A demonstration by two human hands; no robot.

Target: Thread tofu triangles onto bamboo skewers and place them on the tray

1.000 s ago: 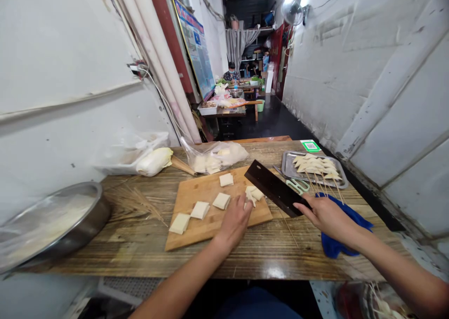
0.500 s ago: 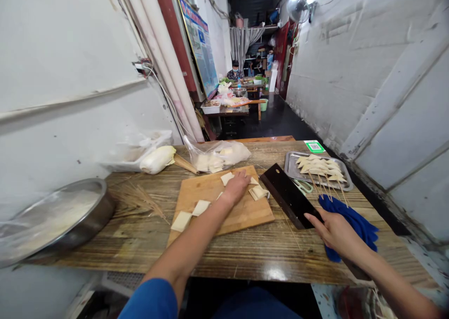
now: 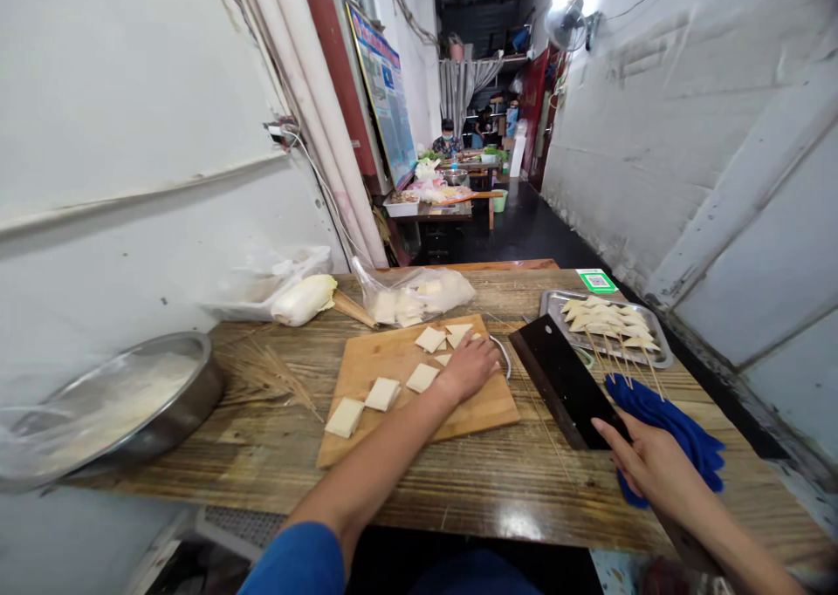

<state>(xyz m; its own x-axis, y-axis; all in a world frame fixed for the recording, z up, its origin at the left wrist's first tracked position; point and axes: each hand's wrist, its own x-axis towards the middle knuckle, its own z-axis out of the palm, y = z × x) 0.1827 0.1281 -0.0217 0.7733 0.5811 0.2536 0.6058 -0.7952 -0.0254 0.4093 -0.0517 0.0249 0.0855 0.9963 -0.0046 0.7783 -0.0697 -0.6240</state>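
Observation:
A wooden cutting board (image 3: 399, 403) lies on the table with several pale tofu squares (image 3: 383, 393) on it. My left hand (image 3: 469, 368) rests palm down on the board's far right part, fingers curled over cut tofu pieces there. My right hand (image 3: 648, 464) grips the handle of a black cleaver (image 3: 561, 379), whose blade lies low over the table right of the board. A blue cloth (image 3: 674, 429) lies under and beside that hand.
A metal tray (image 3: 658, 351) of skewered tofu triangles stands at the right. A big steel bowl (image 3: 176, 412) sits at the left, loose skewers (image 3: 268, 375) beside it. Plastic bags (image 3: 419, 294) and a cabbage (image 3: 305, 299) lie at the back. A person sits at a far table (image 3: 447, 140).
My left hand drew back from the board's far edge to its right part over the cut pieces. My right hand lowered the cleaver toward the table on the right.

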